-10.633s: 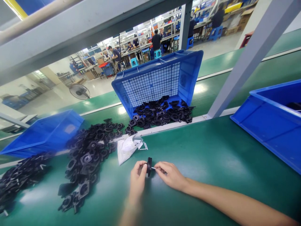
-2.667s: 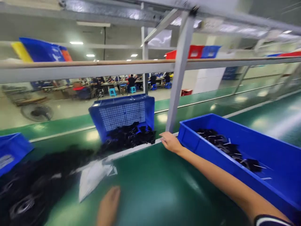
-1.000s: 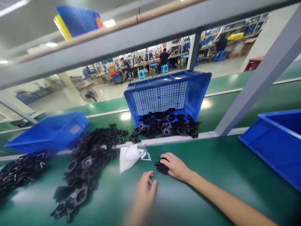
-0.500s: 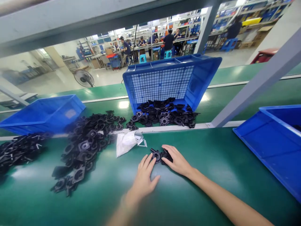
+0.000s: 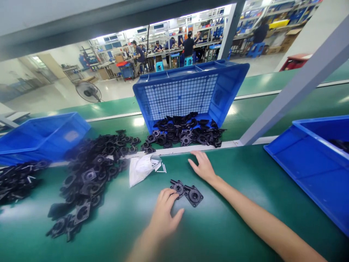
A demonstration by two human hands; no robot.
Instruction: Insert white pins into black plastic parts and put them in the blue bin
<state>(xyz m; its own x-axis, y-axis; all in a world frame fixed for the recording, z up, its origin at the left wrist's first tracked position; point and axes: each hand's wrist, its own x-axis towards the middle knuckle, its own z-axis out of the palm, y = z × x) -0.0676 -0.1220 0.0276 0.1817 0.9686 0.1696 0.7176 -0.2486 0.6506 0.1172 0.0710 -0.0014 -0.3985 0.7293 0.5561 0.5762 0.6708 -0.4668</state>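
Note:
Two black plastic parts [image 5: 187,192] with round hubs lie side by side on the green bench mat [image 5: 223,218]. My left hand [image 5: 164,215] rests flat with fingers spread, its fingertips touching the left part. My right hand [image 5: 202,167] is stretched out open and holds nothing, hovering a little beyond the two parts toward the tipped blue crate [image 5: 191,91]. That crate spills a pile of black parts [image 5: 185,133]. A white plastic bag [image 5: 141,168] lies just left of my hands.
A large heap of black parts [image 5: 92,174] spreads at the left beside another tipped blue crate [image 5: 40,136]. A blue bin [image 5: 313,163] stands at the right. A grey slanted frame post [image 5: 286,83] rises behind the bench. Other people work at far tables.
My right hand has let go of the black parts and moved away toward the crate. The two parts now lie exposed on the mat. My left hand stays on the left part.

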